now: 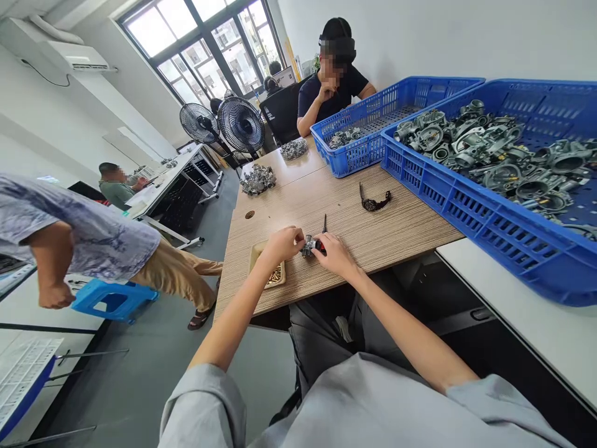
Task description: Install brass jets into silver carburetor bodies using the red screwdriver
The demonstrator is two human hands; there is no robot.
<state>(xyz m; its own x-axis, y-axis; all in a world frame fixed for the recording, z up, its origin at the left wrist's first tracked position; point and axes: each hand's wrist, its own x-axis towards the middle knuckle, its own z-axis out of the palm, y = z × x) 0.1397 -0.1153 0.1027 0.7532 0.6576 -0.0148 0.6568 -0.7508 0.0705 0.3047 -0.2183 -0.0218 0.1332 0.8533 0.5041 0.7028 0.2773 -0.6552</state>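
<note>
Small die-cast carburetor part [308, 247] pinched in the closed left grip [282, 244], just beside the closed right grip [334, 255] around a red-handled screwdriver [324, 225], above the wood-laminate table [373, 242].

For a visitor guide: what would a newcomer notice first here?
The blue plastic crate heaped with grey carburettor bodies dominates the right. At the table's near edge, the left hand and right hand hold a small metal part. Far left, a person in a patterned shirt passes.
</note>
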